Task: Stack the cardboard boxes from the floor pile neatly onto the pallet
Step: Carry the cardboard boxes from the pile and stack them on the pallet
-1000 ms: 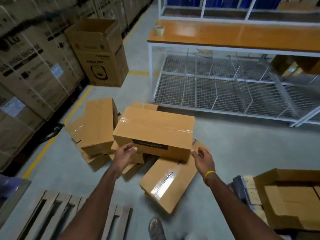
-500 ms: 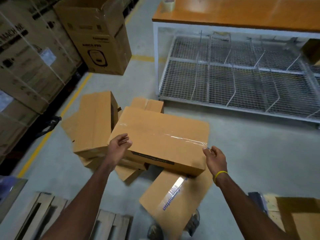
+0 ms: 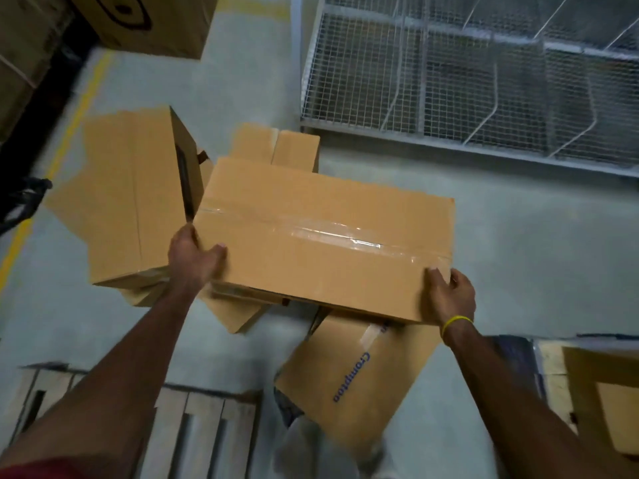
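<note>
Both hands have closed onto the taped cardboard box (image 3: 321, 243): left hand (image 3: 193, 261) and right hand (image 3: 449, 295), fingers clamped round its near corners, over grey concrete floor (image 3: 518, 271) beside wire-mesh shelving (image 3: 449, 81).

Warehouse: bare grey concrete floor (image 3: 518, 271) w/ yellow painted line (image 3: 69, 126) at 10; big printed brown cardboard carton (image 3: 145, 22) at 11; white wire-mesh rack (image 3: 449, 81) at 1; pale wooden slatted pallet (image 3: 207, 426) at 7; plain brown cardboard boxes (image 3: 321, 243) piled ctr.
</note>
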Available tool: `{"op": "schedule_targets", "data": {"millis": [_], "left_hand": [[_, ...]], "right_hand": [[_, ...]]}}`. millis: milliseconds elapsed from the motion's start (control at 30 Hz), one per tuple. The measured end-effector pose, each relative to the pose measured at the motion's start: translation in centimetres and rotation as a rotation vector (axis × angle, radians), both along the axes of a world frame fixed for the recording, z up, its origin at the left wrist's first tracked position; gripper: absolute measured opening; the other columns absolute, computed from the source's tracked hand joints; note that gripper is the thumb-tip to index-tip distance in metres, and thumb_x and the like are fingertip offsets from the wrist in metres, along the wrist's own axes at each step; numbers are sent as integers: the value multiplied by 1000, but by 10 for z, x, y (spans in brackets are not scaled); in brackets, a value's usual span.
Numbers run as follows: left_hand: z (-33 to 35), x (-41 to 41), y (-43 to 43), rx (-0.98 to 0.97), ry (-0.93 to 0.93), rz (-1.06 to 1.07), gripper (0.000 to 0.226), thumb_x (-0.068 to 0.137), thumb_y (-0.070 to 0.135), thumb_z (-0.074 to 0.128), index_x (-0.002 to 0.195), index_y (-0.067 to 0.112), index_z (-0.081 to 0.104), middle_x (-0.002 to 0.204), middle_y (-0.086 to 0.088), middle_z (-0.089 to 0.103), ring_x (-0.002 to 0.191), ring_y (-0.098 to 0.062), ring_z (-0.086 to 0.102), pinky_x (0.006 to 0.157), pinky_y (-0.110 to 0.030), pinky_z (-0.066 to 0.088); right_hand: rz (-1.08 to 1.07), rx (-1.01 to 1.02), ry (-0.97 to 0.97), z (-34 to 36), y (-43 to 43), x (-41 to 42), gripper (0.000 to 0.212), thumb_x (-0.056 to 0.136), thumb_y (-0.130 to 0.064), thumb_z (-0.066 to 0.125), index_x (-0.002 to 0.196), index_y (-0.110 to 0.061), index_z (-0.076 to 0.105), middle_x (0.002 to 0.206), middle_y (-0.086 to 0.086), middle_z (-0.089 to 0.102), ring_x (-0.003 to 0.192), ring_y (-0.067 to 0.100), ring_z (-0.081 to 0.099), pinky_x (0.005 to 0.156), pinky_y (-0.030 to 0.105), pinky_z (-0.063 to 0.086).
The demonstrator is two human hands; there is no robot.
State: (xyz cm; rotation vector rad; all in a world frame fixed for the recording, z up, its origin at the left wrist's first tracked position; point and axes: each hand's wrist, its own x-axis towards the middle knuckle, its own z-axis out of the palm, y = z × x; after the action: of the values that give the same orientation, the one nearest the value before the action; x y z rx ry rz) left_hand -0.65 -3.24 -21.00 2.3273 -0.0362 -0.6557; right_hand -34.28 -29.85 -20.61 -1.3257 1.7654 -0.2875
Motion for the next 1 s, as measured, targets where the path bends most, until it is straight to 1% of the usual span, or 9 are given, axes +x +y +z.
{"op": "schedule_targets", "data": {"millis": [67,133,233,400,467,567,667,833,1000], "left_hand": [[-9,11,6,17,87,-39,80,77,35,88,144,19,49,139,-7,61,127,-34,58,104,-61,51],[-11,22,12,11,159,-49,101,62,42,97,146,21,45,139,-6,60,126,-34,58,105,-60,50],[-3,31,22,7,209,-50,117,49,39,103,147,21,42,139,-4,59,126,-31,57,107,-58,50],[33,28,50,-25,176,50,111,58,23,102,150,13,40,140,-7,57,127,-29,54,110,-46,47],[53,18,73,-62,179,122,110,59,20,102,150,12,40,137,-6,57,122,-25,54,108,-41,47],[82,-4,112,-104,155,210,108,60,19,101,149,11,42,130,-4,58,113,-21,54,101,-38,48],[110,-37,161,-135,116,310,103,59,22,102,145,14,47,126,-3,59,110,-23,56,98,-40,51],[146,-126,251,-176,50,488,104,60,24,102,147,13,46,126,-2,57,113,-26,58,99,-43,51],[168,-251,339,-199,-1,704,107,59,23,102,148,11,45,134,-6,59,117,-28,59,99,-45,52]], "right_hand": [[-26,34,46,-4,3,2,57,87,-56,64,127,-17,66,128,10,66,119,36,59,104,40,43],[-52,51,73,-6,5,6,61,87,-58,65,131,-16,64,135,10,63,125,37,56,109,41,40],[-33,54,99,3,7,12,61,85,-61,67,129,-18,66,137,9,62,126,36,55,110,43,40],[65,33,126,42,12,29,66,85,-61,68,131,-14,65,137,13,62,127,37,54,110,44,40],[122,22,124,64,17,37,65,85,-60,69,130,-14,66,134,13,64,124,37,56,107,43,41],[233,-24,119,92,24,48,60,83,-63,69,119,-15,72,121,13,70,109,34,62,94,39,46],[354,-63,95,117,38,58,56,82,-64,68,109,-16,74,110,11,73,91,28,59,83,36,45],[583,-83,56,145,79,62,61,81,-67,68,111,-15,74,108,12,72,98,33,63,88,40,49],[820,-103,24,167,144,43,59,82,-63,69,112,-12,75,108,13,73,92,30,62,85,35,48]]}}
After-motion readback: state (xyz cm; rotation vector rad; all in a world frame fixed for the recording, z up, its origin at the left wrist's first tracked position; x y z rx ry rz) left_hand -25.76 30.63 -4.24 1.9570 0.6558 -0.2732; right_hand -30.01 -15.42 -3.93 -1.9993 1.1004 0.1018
